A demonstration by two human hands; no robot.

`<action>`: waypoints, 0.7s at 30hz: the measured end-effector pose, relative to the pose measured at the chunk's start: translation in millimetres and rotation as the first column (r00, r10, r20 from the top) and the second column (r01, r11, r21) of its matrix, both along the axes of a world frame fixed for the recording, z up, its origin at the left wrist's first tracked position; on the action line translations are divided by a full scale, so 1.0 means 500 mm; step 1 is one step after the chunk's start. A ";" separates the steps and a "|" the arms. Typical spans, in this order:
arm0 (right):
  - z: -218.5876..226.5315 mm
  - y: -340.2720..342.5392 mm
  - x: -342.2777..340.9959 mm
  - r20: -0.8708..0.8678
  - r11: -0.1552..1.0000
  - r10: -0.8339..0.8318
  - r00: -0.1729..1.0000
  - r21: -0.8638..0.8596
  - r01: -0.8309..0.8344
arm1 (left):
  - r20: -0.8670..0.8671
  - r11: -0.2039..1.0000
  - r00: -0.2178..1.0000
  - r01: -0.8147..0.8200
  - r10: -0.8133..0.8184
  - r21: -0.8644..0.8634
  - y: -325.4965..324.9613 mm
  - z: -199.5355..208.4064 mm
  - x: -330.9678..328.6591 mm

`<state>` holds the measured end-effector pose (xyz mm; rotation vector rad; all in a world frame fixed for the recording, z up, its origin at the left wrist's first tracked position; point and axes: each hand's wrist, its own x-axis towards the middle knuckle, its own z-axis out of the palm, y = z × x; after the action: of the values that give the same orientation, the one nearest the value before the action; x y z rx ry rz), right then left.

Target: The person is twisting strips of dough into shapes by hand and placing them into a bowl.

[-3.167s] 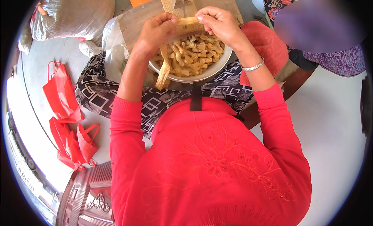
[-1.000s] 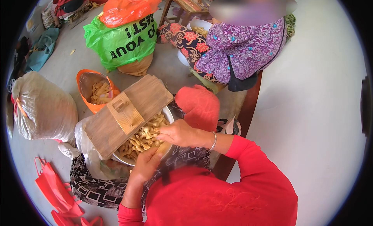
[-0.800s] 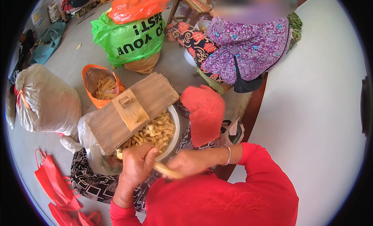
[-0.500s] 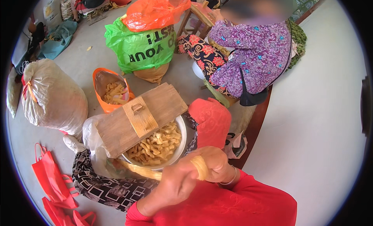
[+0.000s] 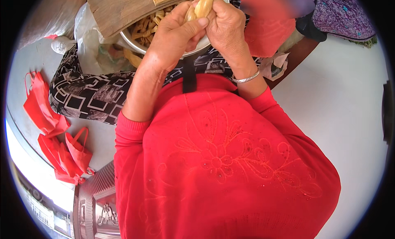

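Observation:
Both hands meet over the near side of a white metal basin (image 5: 135, 46), pinching a pale yellow knotted strip (image 5: 205, 5). My left hand (image 5: 175, 33) presses its thumb against the lower part of the strip. From the other side, my right hand (image 5: 226, 27) grips it with bent fingers. Several knotted yellow-brown pieces (image 5: 144, 30) lie in the basin, partly hidden behind my left hand. Across the far side of the basin rests a wooden board (image 5: 119, 10). Another yellow strip (image 5: 132, 58) shows beside the basin, at the left, near my patterned trouser leg.
A clear plastic bag (image 5: 88, 41) lies left of the basin. Red cloth bags (image 5: 43, 103) are on the floor at the left, above a brown carved panel (image 5: 98, 198). Red cloth (image 5: 267, 35) lies right of the basin. A co-worker's purple patterned clothing (image 5: 341, 15) shows at upper right.
The view has tipped downward, so hands and basin sit higher in the picture. The strip was looped over my fingers; now it is a compact knot pinched between both hands.

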<state>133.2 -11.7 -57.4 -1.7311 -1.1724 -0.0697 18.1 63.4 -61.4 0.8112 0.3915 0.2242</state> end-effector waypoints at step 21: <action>-0.130 -0.061 -0.008 -0.801 0.833 0.113 0.588 -0.246 -0.495 | 0.106 -0.254 0.892 0.010 0.439 0.967 -0.031 -0.116 -0.057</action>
<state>129.4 -42.3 -122.6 -1.6081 -0.8339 1.1581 -10.4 48.2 -119.3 2.5491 0.6479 0.8872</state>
